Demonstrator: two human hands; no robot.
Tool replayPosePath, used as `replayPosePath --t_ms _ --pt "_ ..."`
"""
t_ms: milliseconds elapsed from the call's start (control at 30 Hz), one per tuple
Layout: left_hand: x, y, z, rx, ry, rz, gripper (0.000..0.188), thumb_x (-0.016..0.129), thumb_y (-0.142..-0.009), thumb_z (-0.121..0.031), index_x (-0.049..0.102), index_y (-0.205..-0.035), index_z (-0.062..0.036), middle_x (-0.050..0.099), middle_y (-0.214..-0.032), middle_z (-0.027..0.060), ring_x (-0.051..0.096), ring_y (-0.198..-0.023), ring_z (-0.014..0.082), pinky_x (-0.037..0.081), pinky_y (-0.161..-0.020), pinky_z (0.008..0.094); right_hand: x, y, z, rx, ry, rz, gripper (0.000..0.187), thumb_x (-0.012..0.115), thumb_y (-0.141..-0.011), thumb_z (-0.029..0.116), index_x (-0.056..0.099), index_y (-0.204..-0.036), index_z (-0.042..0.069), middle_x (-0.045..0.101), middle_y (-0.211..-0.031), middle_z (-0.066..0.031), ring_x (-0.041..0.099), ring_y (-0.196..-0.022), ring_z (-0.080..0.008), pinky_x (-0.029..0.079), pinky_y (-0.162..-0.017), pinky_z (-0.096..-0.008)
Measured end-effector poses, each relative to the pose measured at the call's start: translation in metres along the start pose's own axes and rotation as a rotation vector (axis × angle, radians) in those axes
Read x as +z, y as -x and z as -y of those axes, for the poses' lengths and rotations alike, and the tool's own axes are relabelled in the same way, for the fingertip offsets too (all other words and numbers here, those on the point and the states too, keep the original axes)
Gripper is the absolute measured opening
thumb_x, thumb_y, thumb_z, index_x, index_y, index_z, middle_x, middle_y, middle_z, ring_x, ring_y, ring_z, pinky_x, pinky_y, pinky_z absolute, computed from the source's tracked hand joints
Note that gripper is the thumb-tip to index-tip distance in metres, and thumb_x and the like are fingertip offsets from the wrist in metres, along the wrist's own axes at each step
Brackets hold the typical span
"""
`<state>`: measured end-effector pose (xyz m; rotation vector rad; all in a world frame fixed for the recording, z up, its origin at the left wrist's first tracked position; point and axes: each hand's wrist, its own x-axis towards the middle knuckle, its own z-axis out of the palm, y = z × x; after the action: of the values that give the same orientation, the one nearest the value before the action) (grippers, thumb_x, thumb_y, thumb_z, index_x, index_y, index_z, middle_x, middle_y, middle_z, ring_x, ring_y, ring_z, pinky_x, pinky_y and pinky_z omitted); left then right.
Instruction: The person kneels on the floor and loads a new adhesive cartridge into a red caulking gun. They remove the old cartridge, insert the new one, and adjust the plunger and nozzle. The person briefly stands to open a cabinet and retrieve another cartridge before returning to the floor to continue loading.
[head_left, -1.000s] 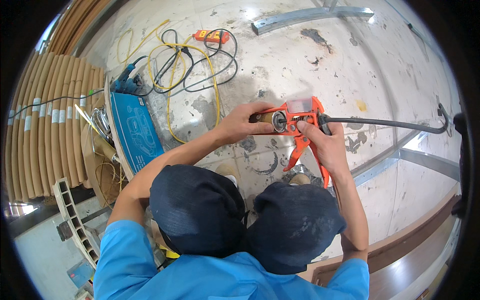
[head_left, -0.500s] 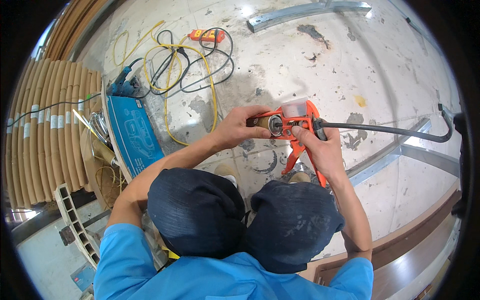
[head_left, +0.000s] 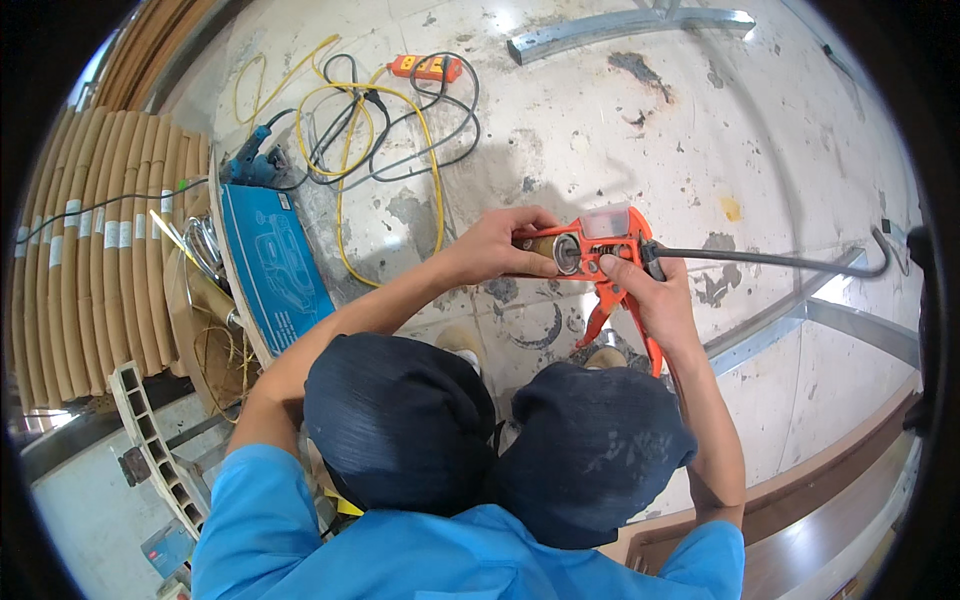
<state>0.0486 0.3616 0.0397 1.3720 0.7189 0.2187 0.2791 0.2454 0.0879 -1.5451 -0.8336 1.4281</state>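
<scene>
An orange caulking gun (head_left: 610,228) is held across in front of my knees, its trigger and handle hanging down toward my feet. A dark sealant cartridge (head_left: 545,246) lies in its cradle, with the open metal-rimmed end facing the gun's body. My left hand (head_left: 505,248) is closed around the cartridge and the cradle, thumb below and fingers above. Around the rear of the gun, my right hand (head_left: 650,295) is closed, its thumb pressing near the spring. A long black plunger rod (head_left: 780,257) sticks out to the right, with its hooked end far from my hand.
A blue tool box (head_left: 275,262) stands at the left beside a blue power tool (head_left: 252,162). Yellow and black cords lie tangled with an orange power strip (head_left: 425,68) on the stained floor. Metal frames (head_left: 630,32) lie far off and at right. Cardboard-wrapped lengths (head_left: 95,250) line the left.
The rod's hooked end has come slightly nearer the gun. The whole view has shifted a little, and both hands keep their hold on the gun.
</scene>
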Motion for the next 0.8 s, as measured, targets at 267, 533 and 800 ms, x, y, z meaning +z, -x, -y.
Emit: replayPosePath --t_ms 267,533,800 --pt "-0.008 -0.004 0.014 -0.013 -0.1 0.174 0.052 0.091 -0.077 -0.032 0.063 -0.112 -0.0056 0.064 -0.1 0.002 0.058 -0.09 0.0132 0.047 -0.083 0.0315 -0.002 0.005 -0.006 0.042 0.048 0.104 0.019 0.077 -0.091 0.017 0.078 -0.101 0.001 0.073 -0.083 -0.0021 0.061 -0.074 -0.0069 0.047 -0.069 -0.0255" --pt "-0.001 0.006 0.02 -0.105 -0.024 0.192 0.055 0.092 -0.075 -0.029 0.061 -0.114 -0.0068 0.062 -0.1 0.0007 0.056 -0.094 0.0133 0.045 -0.088 0.0319 0.001 0.011 -0.004 0.045 0.137 0.117 0.019 0.077 -0.09 0.02 0.076 -0.094 0.002 0.063 -0.07 0.0038 0.051 -0.063 -0.0054 0.039 -0.058 -0.0262" --pt "0.003 0.008 0.032 -0.018 -0.074 0.117 0.053 0.091 -0.078 -0.026 0.06 -0.116 -0.0064 0.061 -0.099 0.0011 0.057 -0.095 0.0142 0.047 -0.091 0.0353 0.0 0.007 -0.014 0.045 0.173 0.16 0.023 0.08 -0.089 0.025 0.076 -0.095 0.003 0.063 -0.071 0.0038 0.051 -0.064 -0.0061 0.039 -0.059 -0.0257"
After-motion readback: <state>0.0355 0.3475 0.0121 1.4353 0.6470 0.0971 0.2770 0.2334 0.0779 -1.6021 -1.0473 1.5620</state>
